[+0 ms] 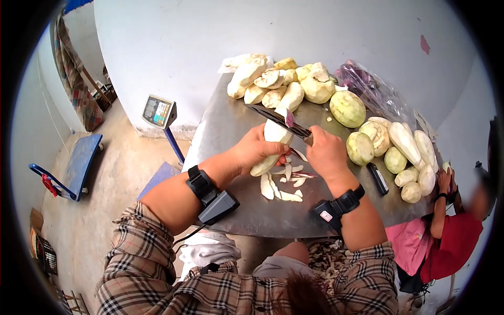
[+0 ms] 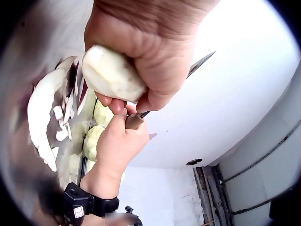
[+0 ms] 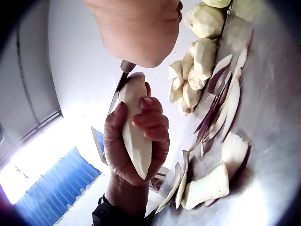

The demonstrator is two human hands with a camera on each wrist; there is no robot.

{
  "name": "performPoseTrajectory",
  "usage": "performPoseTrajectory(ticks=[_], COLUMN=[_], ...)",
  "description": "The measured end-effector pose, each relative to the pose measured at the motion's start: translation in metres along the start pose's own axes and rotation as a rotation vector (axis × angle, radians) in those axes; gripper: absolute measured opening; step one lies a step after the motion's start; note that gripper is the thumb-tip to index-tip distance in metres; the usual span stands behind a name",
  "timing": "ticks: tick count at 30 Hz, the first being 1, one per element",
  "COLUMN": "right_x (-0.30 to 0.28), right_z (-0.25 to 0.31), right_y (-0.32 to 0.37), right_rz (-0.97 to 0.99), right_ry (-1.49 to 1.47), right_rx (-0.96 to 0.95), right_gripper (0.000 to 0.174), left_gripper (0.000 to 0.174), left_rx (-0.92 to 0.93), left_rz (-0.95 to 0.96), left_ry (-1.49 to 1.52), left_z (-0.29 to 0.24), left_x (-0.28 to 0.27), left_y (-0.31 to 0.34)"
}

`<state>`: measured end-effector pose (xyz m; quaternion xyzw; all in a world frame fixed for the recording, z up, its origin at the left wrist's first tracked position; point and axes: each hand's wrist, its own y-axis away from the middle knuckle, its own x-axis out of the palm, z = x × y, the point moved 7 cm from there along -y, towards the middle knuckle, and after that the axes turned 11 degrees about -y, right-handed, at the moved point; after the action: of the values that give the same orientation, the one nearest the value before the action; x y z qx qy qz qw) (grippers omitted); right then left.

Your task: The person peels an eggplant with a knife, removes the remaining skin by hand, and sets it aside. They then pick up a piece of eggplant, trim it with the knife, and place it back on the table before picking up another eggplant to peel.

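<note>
The rm has a big white wall [image 1: 173,52] w/ a small pink mark [image 1: 424,44] up on the R side. The floor [image 1: 121,173] is tan & looks dusty. A shiny metal tabletop [image 1: 241,207] is by the wall. On the L there's a scale [image 1: 159,111] on a blue pole & a flat blue cart [image 1: 89,163] w/ wheels. A patchy cloth [image 1: 76,79] hangs nr the back. Rt wrist view: v. bright light [image 3: 37,153] above a wavy blue sheet [image 3: 61,181].

Eggplant [image 1: 277,135] here is long, creamy white and mostly peeled, held at a slant in the left grip [image 1: 256,149]. Dark-bladed knife [image 1: 268,112] in the right grip [image 1: 327,153] crosses its far end, probably touching, hard to tell.
</note>
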<state>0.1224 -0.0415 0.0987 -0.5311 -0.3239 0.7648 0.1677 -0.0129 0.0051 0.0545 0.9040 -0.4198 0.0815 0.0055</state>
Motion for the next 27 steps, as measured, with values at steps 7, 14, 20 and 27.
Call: performPoseTrajectory(ticks=[7,14,20,27], right_x=[-0.001,-0.004,-0.004,-0.003], right_z=[-0.011,-0.012,-0.009,-0.015], right_y=[0.002,0.000,0.000,0.001], right_rz=[0.032,0.080,0.098,0.088], right_ry=[-0.014,-0.039,-0.060,-0.100], right_rx=[0.046,0.077,0.100,0.095], right_gripper=[0.012,0.017,0.018,0.016], left_gripper=[0.032,0.037,0.039,0.042], left_rx=[0.029,0.068,0.081,0.080], left_rz=[0.022,0.053,0.077,0.116], left_ry=[-0.031,-0.110,-0.186,-0.209], left_z=[-0.004,-0.010,-0.008,-0.009], left_x=[-0.001,-0.004,-0.003,-0.002], left_y=[0.003,0.006,0.005,0.005])
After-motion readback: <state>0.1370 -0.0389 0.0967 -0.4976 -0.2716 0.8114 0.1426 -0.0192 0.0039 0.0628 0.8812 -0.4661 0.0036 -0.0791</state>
